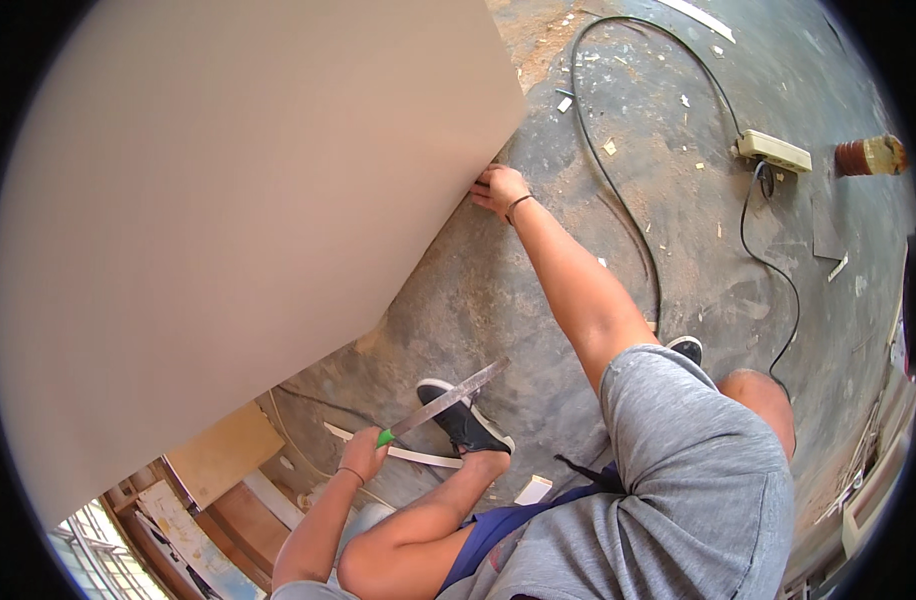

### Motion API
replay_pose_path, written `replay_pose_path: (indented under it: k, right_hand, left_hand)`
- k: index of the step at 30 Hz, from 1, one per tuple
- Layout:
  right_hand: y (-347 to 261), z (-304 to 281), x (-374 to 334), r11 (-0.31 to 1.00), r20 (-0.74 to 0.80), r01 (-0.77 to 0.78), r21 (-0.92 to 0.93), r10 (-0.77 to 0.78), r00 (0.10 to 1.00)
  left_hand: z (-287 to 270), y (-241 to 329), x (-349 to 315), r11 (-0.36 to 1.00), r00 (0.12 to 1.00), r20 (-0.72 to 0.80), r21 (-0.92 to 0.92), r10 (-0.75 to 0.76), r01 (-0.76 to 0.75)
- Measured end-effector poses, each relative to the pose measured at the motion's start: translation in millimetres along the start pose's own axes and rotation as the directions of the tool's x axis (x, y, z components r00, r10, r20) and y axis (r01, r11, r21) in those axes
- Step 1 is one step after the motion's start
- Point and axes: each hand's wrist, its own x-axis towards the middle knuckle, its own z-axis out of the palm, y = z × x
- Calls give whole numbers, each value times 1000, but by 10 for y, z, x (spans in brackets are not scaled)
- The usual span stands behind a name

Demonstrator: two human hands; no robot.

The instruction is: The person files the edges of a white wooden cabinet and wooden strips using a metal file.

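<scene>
From my end: large pale panel (248, 220) fills upper left of frame. Right hand (502, 190), upper centre, at panel's edge, perhaps steadying it; fingertips partly hidden, I can't tell whether clamped. Left hand (360, 456), lower left of centre, wrapped round handle of green-handled blade (443, 404), likely for control. Blade crosses shoe (465, 428) in view.
</scene>
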Motion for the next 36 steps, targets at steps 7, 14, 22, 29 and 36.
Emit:
replay_pose_path:
  k: [7,14,22,29,36]
  right_hand:
    - [-86,-61,-7,889,-3,-163,-429,179,984]
    - [-11,21,20,994,85,79,76,-85,993]
    - [292,109,106,993,-79,45,-113,-55,995]
    - [244,-44,84,744,60,50,-667,-13,998]
    - [381,54,9,997,130,-61,-53,67,989]
  left_hand:
    - [-344,683,-411,993,991,79,-37,-109,113]
    - [-1154,1486,-892,954,941,201,188,-272,235]
    - [-1139,1752,-1075,963,946,205,149,-252,224]
    - [-1065,1569,-1148,971,943,232,82,-236,223]
    - [-1065,1487,-1131,954,916,264,86,-301,289]
